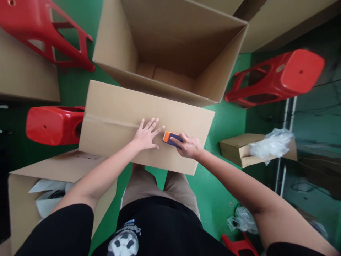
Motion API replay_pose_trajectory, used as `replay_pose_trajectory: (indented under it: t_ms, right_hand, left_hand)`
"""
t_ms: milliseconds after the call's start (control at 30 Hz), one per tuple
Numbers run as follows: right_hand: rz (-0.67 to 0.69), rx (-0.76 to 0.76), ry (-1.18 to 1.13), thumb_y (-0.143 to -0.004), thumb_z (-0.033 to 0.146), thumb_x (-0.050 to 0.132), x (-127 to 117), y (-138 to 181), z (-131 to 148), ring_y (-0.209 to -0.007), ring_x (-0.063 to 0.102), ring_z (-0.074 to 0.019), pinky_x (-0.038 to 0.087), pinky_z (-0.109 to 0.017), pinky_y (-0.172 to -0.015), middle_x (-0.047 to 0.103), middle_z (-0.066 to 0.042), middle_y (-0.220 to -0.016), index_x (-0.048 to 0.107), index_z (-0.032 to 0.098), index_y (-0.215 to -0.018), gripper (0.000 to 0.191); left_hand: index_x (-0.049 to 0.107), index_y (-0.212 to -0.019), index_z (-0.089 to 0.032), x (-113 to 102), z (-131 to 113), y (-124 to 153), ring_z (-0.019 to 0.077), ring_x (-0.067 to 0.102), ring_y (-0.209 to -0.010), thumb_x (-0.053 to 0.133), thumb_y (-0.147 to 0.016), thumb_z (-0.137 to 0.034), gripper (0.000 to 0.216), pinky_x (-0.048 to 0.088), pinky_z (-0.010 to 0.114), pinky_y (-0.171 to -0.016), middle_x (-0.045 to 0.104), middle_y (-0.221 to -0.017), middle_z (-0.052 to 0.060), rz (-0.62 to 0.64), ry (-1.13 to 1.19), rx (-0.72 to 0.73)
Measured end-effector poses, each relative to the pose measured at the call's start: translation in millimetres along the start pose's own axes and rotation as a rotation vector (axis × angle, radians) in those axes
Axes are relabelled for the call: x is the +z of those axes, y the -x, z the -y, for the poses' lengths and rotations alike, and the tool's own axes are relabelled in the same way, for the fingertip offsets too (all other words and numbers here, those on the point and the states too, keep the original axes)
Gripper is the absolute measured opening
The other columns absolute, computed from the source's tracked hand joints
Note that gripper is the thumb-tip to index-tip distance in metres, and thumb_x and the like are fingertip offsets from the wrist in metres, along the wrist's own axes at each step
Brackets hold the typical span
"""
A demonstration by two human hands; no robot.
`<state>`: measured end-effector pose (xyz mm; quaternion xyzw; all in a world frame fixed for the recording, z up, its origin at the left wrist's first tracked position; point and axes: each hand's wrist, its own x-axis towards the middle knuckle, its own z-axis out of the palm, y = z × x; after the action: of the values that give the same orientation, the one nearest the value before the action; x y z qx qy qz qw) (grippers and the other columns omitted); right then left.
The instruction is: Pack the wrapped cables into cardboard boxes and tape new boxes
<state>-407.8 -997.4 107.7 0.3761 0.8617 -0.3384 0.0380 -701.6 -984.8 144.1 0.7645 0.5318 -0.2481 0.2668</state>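
A closed cardboard box (114, 106) lies in front of me with a strip of tape running along its top seam. My left hand (146, 134) rests flat on the lid, fingers spread, at the end of the taped stretch. Just to its right, my right hand (188, 145) grips an orange and blue tape dispenser (170, 137) pressed against the lid on the seam line. Both forearms reach out over my knees.
A large open cardboard box (170, 46) stands behind the closed one. Red plastic stools (277, 76) lie around on the green floor. A small box with a plastic bag (270, 144) sits at right. An open box (23, 202) with white paper stands at lower left.
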Motion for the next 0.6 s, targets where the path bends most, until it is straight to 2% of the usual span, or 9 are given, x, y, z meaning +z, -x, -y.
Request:
replay_pose_trajectory:
  t_ms: [67,167,267,433,533,600]
  right_hand:
    - [0.028,-0.007,0.01,-0.095,0.039,0.057,-3.2,-1.8,4.6,-0.101,0.058,-0.0272,0.05,-0.035,-0.077,0.06,-0.015,-0.134,0.06,0.034,-0.152,0.058]
    - [0.041,-0.027,0.009,-0.098,0.038,0.053,-5.7,-5.8,9.1,-0.101,0.059,-0.0275,0.052,-0.037,-0.08,0.06,-0.016,-0.136,0.057,0.032,-0.156,0.058]
    - [0.026,-0.038,-0.005,-0.1,0.036,0.052,-12.1,-10.5,13.0,-0.099,0.062,-0.0263,0.055,-0.039,-0.081,0.061,-0.017,-0.137,0.057,0.03,-0.155,0.056]
    - [-0.016,-0.058,0.023,-0.097,0.038,0.061,-33.8,-12.4,29.5,-0.095,0.067,-0.0259,0.058,-0.037,-0.075,0.066,-0.014,-0.13,0.062,0.03,-0.146,0.05]
    - [-0.047,-0.079,0.04,-0.096,0.044,0.064,-36.8,-18.9,31.5,-0.092,0.07,-0.0249,0.06,-0.035,-0.07,0.068,-0.009,-0.127,0.063,0.037,-0.142,0.047]
    - [-0.076,-0.061,0.065,-0.098,0.044,0.06,-36.6,-22.8,27.9,-0.092,0.071,-0.0226,0.06,-0.033,-0.07,0.067,-0.008,-0.131,0.061,0.04,-0.146,0.048]
  left_hand:
    - [0.014,-0.172,-0.039,4.6,-10.6,-6.8,0.0395,-0.003,-0.167,0.087,-0.068,-0.069,0.13,-0.011,0.065,-0.131,-0.001,-0.181,0.007,0.008,-0.005,0.008]
    - [0.014,-0.172,-0.035,3.6,-12.7,-13.3,0.0364,0.003,-0.167,0.086,-0.07,-0.067,0.129,-0.008,0.065,-0.132,0.004,-0.18,0.01,0.04,-0.053,-0.038]
    - [0.017,-0.172,-0.033,-9.7,-15.9,-14.3,0.0351,0.007,-0.167,0.086,-0.07,-0.062,0.127,-0.001,0.065,-0.132,0.01,-0.179,0.013,0.072,-0.126,-0.087]
    - [0.033,-0.168,-0.032,-43.3,-42.8,0.9,0.032,0.015,-0.166,0.079,-0.074,-0.047,0.106,0.016,0.062,-0.132,0.025,-0.175,0.013,0.083,-0.272,-0.134]
    - [0.043,-0.163,-0.038,-49.6,-51.5,6.0,0.0294,0.019,-0.165,0.072,-0.075,-0.042,0.093,0.02,0.06,-0.132,0.03,-0.174,0.008,0.064,-0.36,-0.2]
    - [0.044,-0.163,-0.035,-49.8,-53.9,5.5,0.0291,0.02,-0.165,0.067,-0.078,-0.039,0.088,0.018,0.06,-0.132,0.03,-0.174,0.008,0.009,-0.378,-0.207]
